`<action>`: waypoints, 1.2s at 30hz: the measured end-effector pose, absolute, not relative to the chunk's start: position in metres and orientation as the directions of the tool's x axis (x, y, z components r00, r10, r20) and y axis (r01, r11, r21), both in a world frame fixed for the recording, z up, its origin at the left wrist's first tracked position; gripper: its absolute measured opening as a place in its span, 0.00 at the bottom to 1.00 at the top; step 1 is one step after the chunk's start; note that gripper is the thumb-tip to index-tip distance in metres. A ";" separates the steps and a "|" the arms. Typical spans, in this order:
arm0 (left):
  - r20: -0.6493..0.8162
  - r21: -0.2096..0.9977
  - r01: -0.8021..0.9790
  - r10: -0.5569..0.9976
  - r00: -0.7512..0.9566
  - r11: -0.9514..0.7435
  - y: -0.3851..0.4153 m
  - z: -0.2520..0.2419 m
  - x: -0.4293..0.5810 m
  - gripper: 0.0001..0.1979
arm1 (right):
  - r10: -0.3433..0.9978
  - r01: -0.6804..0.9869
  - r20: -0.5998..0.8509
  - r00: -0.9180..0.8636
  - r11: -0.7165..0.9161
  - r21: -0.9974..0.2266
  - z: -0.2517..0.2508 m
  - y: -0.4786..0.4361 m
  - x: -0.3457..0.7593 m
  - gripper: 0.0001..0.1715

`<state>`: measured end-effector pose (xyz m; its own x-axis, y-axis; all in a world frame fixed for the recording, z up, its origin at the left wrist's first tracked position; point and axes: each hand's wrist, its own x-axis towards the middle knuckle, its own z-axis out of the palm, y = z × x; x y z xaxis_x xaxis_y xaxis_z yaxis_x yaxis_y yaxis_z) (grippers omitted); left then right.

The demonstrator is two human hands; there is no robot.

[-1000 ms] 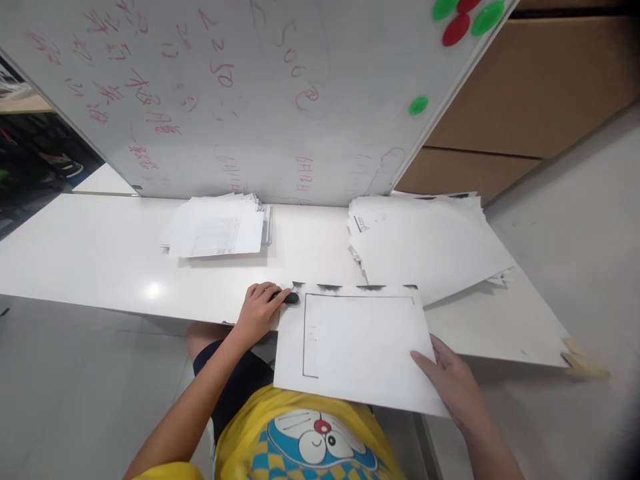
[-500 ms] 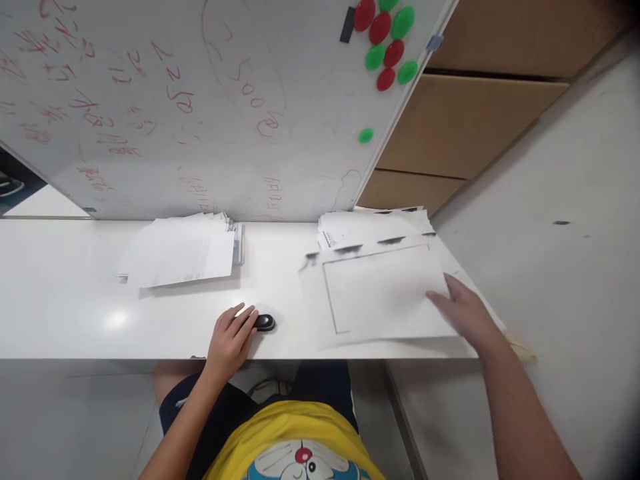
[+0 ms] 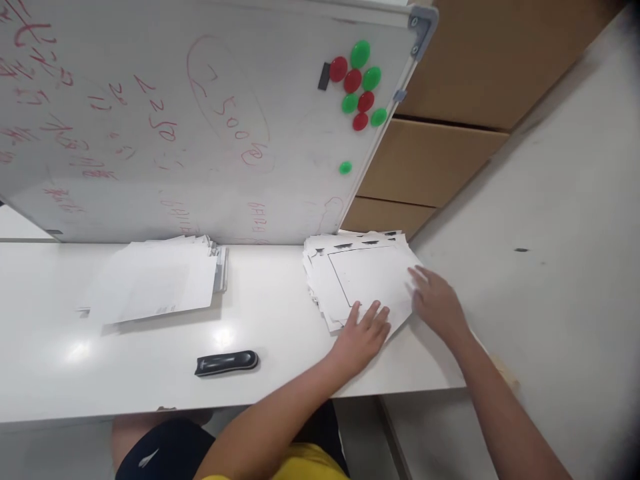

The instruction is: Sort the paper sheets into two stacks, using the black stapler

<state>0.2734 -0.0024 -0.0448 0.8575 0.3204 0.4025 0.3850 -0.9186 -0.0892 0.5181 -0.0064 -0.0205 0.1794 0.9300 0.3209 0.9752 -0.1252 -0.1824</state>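
Observation:
A printed sheet of paper (image 3: 370,273) with a thin black frame line lies on top of the right-hand paper stack (image 3: 320,303). My left hand (image 3: 363,339) rests on the sheet's near edge, fingers spread. At the sheet's right edge is my right hand (image 3: 437,301), its fingers stretched over the paper; the thumb side is partly hidden. A black stapler (image 3: 227,363) lies on the white table, left of my left forearm, with no hand on it.
Another stack of papers (image 3: 165,283) sits to the left on the table (image 3: 270,287). Behind stands a whiteboard (image 3: 290,193) with red writing and round red and green magnets. Cardboard boxes (image 3: 440,160) are stacked behind it, and a wall (image 3: 540,320) closes the right side.
The sheet has come down from my right hand onto the right stack. My left hand has left the stapler and moved right onto the paper. The view has shifted.

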 end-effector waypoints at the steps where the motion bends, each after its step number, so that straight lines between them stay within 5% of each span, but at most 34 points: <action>1: 0.407 -0.101 0.374 0.305 0.861 -0.922 0.006 -0.042 0.268 0.19 | 0.946 0.985 0.312 0.091 -0.040 -0.167 -0.027 -0.017 0.510 0.33; 5: 0.394 -0.050 0.431 0.379 0.838 -0.901 0.050 -0.034 0.229 0.21 | 0.926 0.976 0.355 -0.130 0.182 -0.117 -0.054 -0.034 0.474 0.40; 12: 0.141 0.287 0.753 0.803 0.579 -0.593 0.085 -0.034 0.206 0.39 | 0.902 0.985 0.431 0.000 0.075 -0.157 -0.065 0.003 0.429 0.45; 15: 0.162 0.304 0.732 0.790 0.592 -0.610 0.062 -0.038 0.221 0.50 | 0.896 0.989 0.442 0.039 0.029 -0.147 -0.059 0.007 0.429 0.42; 21: 0.213 0.300 0.703 0.764 0.609 -0.644 0.061 -0.038 0.246 0.37 | 0.894 0.979 0.421 -0.154 0.194 -0.056 -0.049 0.019 0.412 0.49; 29: 0.286 0.373 0.764 0.848 0.446 -0.527 0.079 -0.036 0.231 0.50 | 0.834 0.927 0.454 -0.314 0.373 -0.043 -0.047 0.026 0.418 0.43; 33: 0.226 0.628 0.662 0.910 0.348 -0.409 0.082 -0.049 0.222 0.54 | 0.797 0.966 0.602 -0.042 0.186 -0.179 -0.048 0.018 0.445 0.33; 36: 0.230 0.681 0.560 0.863 0.449 -0.472 0.080 -0.057 0.227 0.47 | 0.699 0.947 0.675 0.237 -0.013 -0.320 -0.054 0.020 0.459 0.26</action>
